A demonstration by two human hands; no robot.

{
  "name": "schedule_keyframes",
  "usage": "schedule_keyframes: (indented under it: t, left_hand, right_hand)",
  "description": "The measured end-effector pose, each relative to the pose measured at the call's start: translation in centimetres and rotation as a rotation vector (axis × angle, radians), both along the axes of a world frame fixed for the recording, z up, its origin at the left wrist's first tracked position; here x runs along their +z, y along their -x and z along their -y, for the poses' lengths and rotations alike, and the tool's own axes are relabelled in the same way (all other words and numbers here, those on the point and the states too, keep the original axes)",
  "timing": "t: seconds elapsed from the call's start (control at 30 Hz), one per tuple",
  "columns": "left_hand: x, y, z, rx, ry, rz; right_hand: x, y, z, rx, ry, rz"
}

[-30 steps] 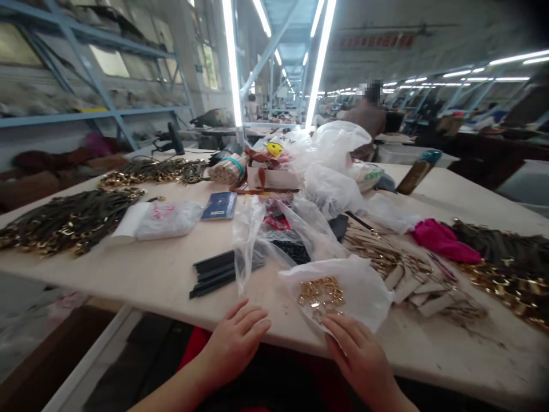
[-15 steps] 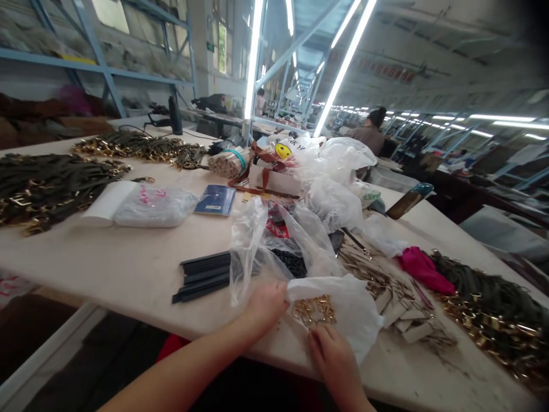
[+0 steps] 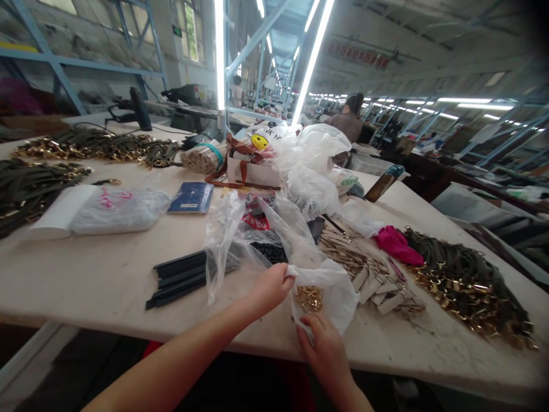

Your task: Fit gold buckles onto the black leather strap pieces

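A white plastic bag (image 3: 338, 292) lies opened near the front edge of the table, with a small heap of gold metal fittings (image 3: 309, 298) inside. My left hand (image 3: 272, 286) is closed on the bag's left rim and holds it up. At the near rim, my right hand (image 3: 322, 340) has its thumb and fingers closed on the plastic, just below the fittings. Beyond my left hand stands a clear plastic bag (image 3: 221, 240) with black pieces (image 3: 270, 252) in it. Dark flat strips (image 3: 178, 277) lie in a stack to the left.
Light-coloured straps (image 3: 377, 283) and dark straps with gold hardware (image 3: 467, 280) lie at the right, by a pink cloth (image 3: 398, 245). A blue booklet (image 3: 191, 198), a wrapped packet (image 3: 120, 210) and more straps (image 3: 98, 146) are at the left. A person (image 3: 347, 120) is farther back.
The bag's rim is drawn up and narrower, and the gold fittings are gathered into a tighter heap. My left hand has risen with the rim. The camera view has turned slightly right.
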State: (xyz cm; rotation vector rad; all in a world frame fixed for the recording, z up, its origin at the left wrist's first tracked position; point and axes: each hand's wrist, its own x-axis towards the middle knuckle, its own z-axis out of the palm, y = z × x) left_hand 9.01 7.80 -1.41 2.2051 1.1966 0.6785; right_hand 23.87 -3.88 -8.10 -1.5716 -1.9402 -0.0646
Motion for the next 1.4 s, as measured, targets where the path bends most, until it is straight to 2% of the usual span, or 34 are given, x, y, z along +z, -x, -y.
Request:
schedule_keyframes:
  t: [0.1, 0.17, 0.27, 0.37, 0.5, 0.63, 0.73, 0.87, 1.0, 1.07, 1.23, 1.4]
  left_hand:
    - [-0.9, 1.4, 1.1, 0.006, -0.056, -0.039]
    - [-1.8, 1.9, 1.9, -0.027, -0.16, -0.11]
    - [-3.2, 1.5, 3.2, -0.153, -0.321, -0.238]
    - [-4.3, 0.8, 4.3, -0.278, -0.368, -0.284]
    - [-5.0, 0.2, 5.0, -0.289, -0.384, -0.336]
    - [-5.8, -0.2, 3.9, -0.235, -0.426, -0.374]
    - [-6.0, -1.3, 2.2, -0.234, -0.453, -0.362]
    - [-5.3, -3.0, 0.3, -0.22, -0.453, -0.315]
    - [-4.2, -2.8, 1.4, -0.13, -0.456, -0.26]
    - [-3.8, -1.9, 3.0, -0.139, -0.477, -0.217]
    - [-4.3, -0.4, 5.8, -0.424, -0.512, -0.251]
    - [-6.0, 0.0, 5.2, -0.372, -0.539, -0.298]
  right_hand:
    - [-0.6, 0.1, 0.2, 0.037, -0.078, 0.149]
    - [-0.7, -0.6, 0.1, 0.05, -0.108, 0.235]
    - [-0.6, -2.5, -0.9, 0.025, -0.178, 0.334]
    - [0.1, -4.9, -3.2, -0.006, -0.213, 0.4]
    - [1.9, -7.1, -7.0, 0.034, -0.091, 0.479]
    - [3.2, -7.9, -9.4, 0.054, 0.044, 0.522]
    - [3.2, -8.4, -9.6, -0.05, 0.046, 0.541]
    - [2.9, -9.6, -8.8, -0.213, 0.027, 0.541]
    - [3.3, -9.4, -8.0, -0.279, 0.003, 0.512]
    - [3.6, -8.4, -7.9, -0.241, -0.035, 0.476]
    - [4.0, -5.0, -9.4, 0.056, -0.011, 0.446]
    - [4.5, -4.1, -10.1, 0.15, 0.045, 0.468]
